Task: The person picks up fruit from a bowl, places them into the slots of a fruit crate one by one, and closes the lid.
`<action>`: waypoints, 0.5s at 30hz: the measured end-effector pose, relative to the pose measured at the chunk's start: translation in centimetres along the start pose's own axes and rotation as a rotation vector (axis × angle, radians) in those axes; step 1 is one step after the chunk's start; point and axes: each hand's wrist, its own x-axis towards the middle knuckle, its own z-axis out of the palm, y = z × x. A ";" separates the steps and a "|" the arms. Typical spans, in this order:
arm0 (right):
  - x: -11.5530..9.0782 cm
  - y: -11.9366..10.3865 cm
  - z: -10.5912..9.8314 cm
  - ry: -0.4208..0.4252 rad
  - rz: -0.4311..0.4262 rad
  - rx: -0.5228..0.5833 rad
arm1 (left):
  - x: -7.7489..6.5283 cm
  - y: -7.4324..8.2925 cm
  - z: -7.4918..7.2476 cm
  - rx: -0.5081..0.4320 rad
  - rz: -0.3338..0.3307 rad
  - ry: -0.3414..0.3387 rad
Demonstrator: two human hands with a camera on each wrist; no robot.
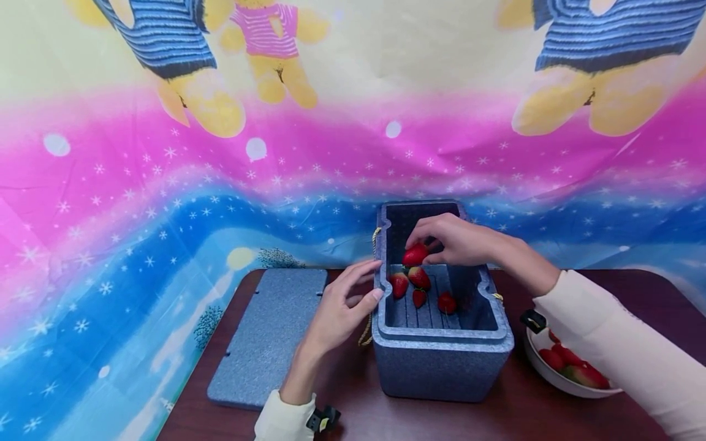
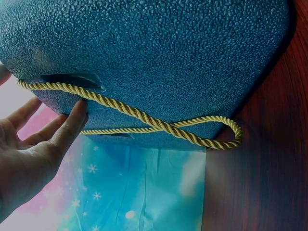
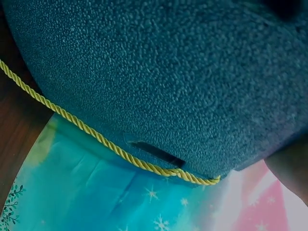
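My right hand (image 1: 449, 239) reaches over the grey foam box (image 1: 441, 370) and pinches a strawberry (image 1: 415, 254) inside it. Several other strawberries lie on the grooved floor, among them one large strawberry (image 1: 419, 278) just below the held one and another strawberry (image 1: 447, 302) set apart to the right. With relaxed, spread fingers, my left hand (image 1: 344, 306) rests against the box's left rim. In the left wrist view, its fingertips touch the side wall beside a twisted gold rope (image 2: 130, 111). The right wrist view shows the opposite wall with its own gold rope (image 3: 82, 126); the fingers are hidden there.
A flat grey foam lid (image 1: 270, 331) lies on the dark wooden table (image 1: 353, 392), left of the box. To the right, partly under the right sleeve, stands a white bowl (image 1: 557, 381) of strawberries. A printed cloth (image 1: 331, 153) hangs close behind the table.
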 end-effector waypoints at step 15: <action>1.8 -0.3 1.2 -0.146 0.012 -0.062 | 0.0 0.0 0.1 0.003 -0.015 -0.001</action>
